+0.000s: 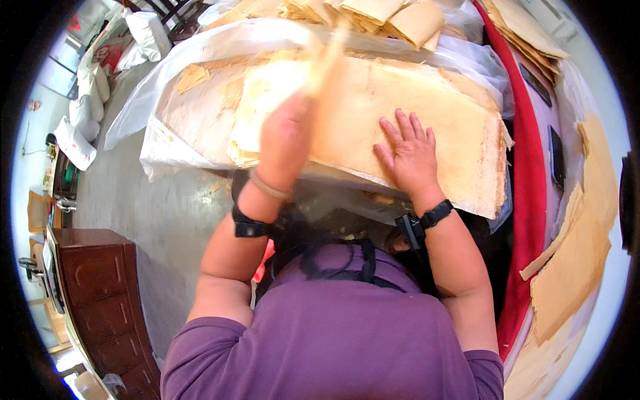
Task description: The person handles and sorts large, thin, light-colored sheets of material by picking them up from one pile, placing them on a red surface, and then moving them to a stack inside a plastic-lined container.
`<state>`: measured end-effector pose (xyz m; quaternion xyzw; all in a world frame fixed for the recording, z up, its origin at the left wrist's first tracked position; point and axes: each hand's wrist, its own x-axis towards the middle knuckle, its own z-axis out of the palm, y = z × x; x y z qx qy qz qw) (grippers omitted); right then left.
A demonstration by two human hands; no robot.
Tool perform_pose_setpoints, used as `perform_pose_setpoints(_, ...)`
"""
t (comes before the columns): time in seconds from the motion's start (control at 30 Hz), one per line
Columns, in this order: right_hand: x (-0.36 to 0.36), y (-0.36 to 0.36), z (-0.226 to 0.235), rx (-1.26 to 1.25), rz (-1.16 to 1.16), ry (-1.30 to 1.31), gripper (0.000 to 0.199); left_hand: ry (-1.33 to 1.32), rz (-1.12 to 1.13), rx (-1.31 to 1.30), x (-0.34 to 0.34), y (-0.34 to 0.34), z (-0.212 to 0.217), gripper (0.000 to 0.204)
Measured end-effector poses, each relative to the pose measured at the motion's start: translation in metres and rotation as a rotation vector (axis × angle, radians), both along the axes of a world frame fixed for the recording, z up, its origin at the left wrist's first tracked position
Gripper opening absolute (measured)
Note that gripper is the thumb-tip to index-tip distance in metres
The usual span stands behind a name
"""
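Observation:
Thin tan sheets (360, 127) lie in a flat stack on the table in front of me, with ragged edges at the right end. My left hand (287, 137) is closed, raised over the left part of the stack and smeared by motion. From its fist a narrow tan strip (329, 57) points up and away; the blur hides whether it is a sheet's edge or a separate piece. Flat on the right part of the top sheet rests my right hand (410, 153), fingers spread, holding nothing.
Clear plastic film (153, 93) drapes the table's edges. Behind stands another pile of folded tan sheets (393, 20). To the right are a red strip of cloth (527, 267), two dark phones (556, 157) and more sheets (573, 280). A brown cabinet (100, 293) and white sacks (75, 143) stand left.

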<state>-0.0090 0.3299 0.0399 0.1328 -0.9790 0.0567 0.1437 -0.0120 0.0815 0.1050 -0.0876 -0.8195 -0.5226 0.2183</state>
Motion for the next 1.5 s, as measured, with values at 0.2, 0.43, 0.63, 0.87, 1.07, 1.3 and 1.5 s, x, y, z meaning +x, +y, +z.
perform_pose_setpoints(0.2,-0.005,0.019,-0.024,-0.153,0.095,-0.001,0.054,0.274,-0.368,-0.417,0.016,0.107,0.006,0.050)
perform_pose_setpoints(0.43,0.005,0.024,-0.021,-0.263,0.133,-0.223,0.035,0.161,-0.484,-0.409,0.007,0.139,-0.015,0.037)
perform_pose_setpoints(0.63,0.001,0.018,-0.010,-1.015,0.085,0.127,0.024,-0.191,-0.631,-0.132,-0.003,0.130,0.011,0.031)
perform_pose_setpoints(0.87,-0.001,0.022,-0.038,-0.692,0.109,0.319,0.036,-0.030,-0.884,-0.330,-0.022,0.107,0.007,0.043)
perform_pose_setpoints(1.07,0.012,0.030,-0.020,-1.343,0.014,0.061,0.045,-0.335,-0.961,0.170,-0.031,0.103,-0.012,0.040)
perform_pose_setpoints(1.3,-0.015,0.059,0.004,-2.205,-0.147,-0.130,0.056,-0.589,-0.785,0.306,-0.041,0.096,-0.056,0.036)
perform_pose_setpoints(1.5,0.007,0.083,0.061,-1.854,-0.196,-0.326,0.057,-0.584,-0.825,0.231,-0.043,0.092,-0.053,0.035)
